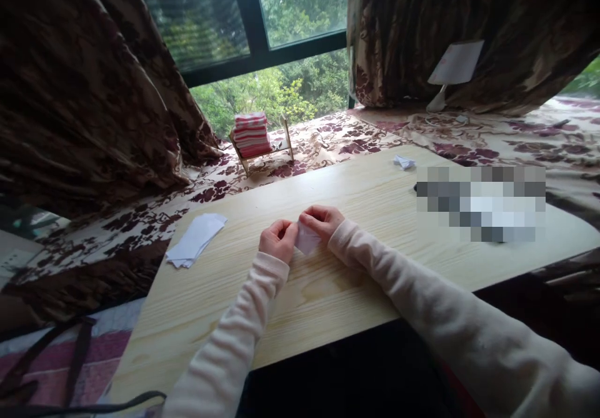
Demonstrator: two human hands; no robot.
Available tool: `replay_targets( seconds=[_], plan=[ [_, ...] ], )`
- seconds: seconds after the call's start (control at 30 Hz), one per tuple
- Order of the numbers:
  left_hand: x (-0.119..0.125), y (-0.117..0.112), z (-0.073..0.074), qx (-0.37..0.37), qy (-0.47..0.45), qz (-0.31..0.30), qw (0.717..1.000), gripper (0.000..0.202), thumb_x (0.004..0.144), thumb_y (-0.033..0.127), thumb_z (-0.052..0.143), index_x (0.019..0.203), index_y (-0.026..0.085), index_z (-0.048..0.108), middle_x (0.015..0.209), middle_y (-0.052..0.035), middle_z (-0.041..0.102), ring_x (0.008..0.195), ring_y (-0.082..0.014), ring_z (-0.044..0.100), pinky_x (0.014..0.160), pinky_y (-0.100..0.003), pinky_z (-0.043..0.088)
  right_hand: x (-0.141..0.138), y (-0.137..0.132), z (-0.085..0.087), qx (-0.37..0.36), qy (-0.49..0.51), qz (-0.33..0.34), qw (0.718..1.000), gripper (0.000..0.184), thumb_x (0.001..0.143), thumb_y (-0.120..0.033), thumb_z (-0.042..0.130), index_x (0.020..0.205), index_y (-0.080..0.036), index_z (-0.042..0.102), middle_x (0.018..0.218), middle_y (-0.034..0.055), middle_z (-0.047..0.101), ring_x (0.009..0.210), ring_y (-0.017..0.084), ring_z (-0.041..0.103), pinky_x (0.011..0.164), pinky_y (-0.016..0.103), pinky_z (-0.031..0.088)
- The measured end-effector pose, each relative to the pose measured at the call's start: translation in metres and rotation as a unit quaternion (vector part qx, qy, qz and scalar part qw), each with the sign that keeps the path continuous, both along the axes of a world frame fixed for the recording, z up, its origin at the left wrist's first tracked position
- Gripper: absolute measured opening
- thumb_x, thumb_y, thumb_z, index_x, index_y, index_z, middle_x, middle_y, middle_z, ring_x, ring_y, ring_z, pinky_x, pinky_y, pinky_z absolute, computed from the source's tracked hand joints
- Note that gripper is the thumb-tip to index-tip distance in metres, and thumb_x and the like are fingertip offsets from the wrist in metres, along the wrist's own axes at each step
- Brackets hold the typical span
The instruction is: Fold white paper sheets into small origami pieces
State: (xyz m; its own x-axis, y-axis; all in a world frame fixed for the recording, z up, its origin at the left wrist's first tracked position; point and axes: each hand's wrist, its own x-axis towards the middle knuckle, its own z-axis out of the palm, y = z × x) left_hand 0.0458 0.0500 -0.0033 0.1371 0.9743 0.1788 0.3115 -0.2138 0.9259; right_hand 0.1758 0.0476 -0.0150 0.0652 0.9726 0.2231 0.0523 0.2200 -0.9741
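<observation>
A small piece of white folded paper (307,240) is held between both hands above the middle of a light wooden table (356,199). My left hand (277,239) pinches its left edge with curled fingers. My right hand (321,219) grips its top right edge, fingers bent over the paper. Both arms wear cream sleeves.
A stack of white paper sheets (195,239) lies at the table's left corner. A small folded white paper (404,162) sits at the far edge. A blurred patch (482,204) covers the right side. A striped red-and-white object on a small wooden stand (255,137) rests on floral cloth by the window.
</observation>
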Motion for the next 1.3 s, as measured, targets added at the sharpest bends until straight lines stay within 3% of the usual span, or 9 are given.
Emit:
replay_targets(
  seconds=[0.17,0.37,0.67,0.87,1.1,1.3],
  plan=[
    [0.0,-0.003,0.004,0.019,0.041,-0.015,0.999,0.026,0.07,0.039,0.049,0.064,0.015,0.055,0.053,0.0037,0.047,0.052,-0.009,0.042,0.05,-0.02,0.035,-0.001,0.0,0.0,0.008,0.024,-0.021,0.999,0.025,0.063,-0.039,0.057,0.06,-0.014,0.055,0.05,-0.0042,0.047,0.048,0.007,0.039,0.045,0.02,0.031],
    [0.0,-0.015,0.014,0.051,0.01,-0.03,0.998,0.024,0.066,0.037,0.053,0.059,0.014,0.056,0.051,0.002,0.051,0.051,-0.0109,0.045,0.051,-0.022,0.038,-0.004,-0.002,0.004,0.041,-0.015,-0.02,0.999,0.025,0.065,-0.038,0.053,0.06,-0.014,0.056,0.051,-0.0022,0.051,0.05,0.01,0.044,0.047,0.022,0.036],
    [-0.002,-0.005,0.004,0.063,0.009,-0.004,0.998,0.026,0.069,0.04,0.052,0.062,0.016,0.057,0.053,0.0018,0.051,0.052,-0.0118,0.046,0.05,-0.022,0.036,-0.002,0.001,0.005,0.038,-0.033,-0.022,0.998,0.017,0.064,-0.03,0.057,0.06,-0.014,0.059,0.051,-0.0028,0.053,0.049,0.009,0.044,0.048,0.021,0.036],
    [-0.008,-0.003,0.001,0.039,0.026,-0.046,0.998,0.025,0.071,0.039,0.051,0.066,0.015,0.056,0.056,0.0021,0.051,0.056,-0.0108,0.045,0.052,-0.021,0.036,0.001,0.001,0.004,0.018,-0.033,-0.013,0.999,0.014,0.065,-0.027,0.058,0.062,-0.014,0.06,0.053,-0.0026,0.053,0.052,0.008,0.044,0.05,0.02,0.036],
    [-0.014,0.008,0.012,-0.002,0.048,-0.12,0.992,0.025,0.068,0.037,0.055,0.066,0.013,0.06,0.057,0.0013,0.054,0.056,-0.0107,0.047,0.054,-0.021,0.037,0.002,0.003,0.001,0.013,-0.013,-0.007,1.0,0.014,0.063,-0.027,0.059,0.062,-0.014,0.06,0.054,-0.0022,0.054,0.052,0.009,0.045,0.05,0.021,0.037],
    [-0.003,0.017,0.026,-0.007,0.032,-0.132,0.991,0.026,0.064,0.038,0.06,0.059,0.012,0.06,0.051,0.0017,0.054,0.052,-0.01,0.046,0.051,-0.021,0.036,0.005,0.003,0.006,0.017,0.011,-0.034,0.999,0.013,0.065,-0.026,0.056,0.062,-0.013,0.058,0.054,-0.0021,0.053,0.052,0.009,0.045,0.049,0.021,0.037]
  ],
)
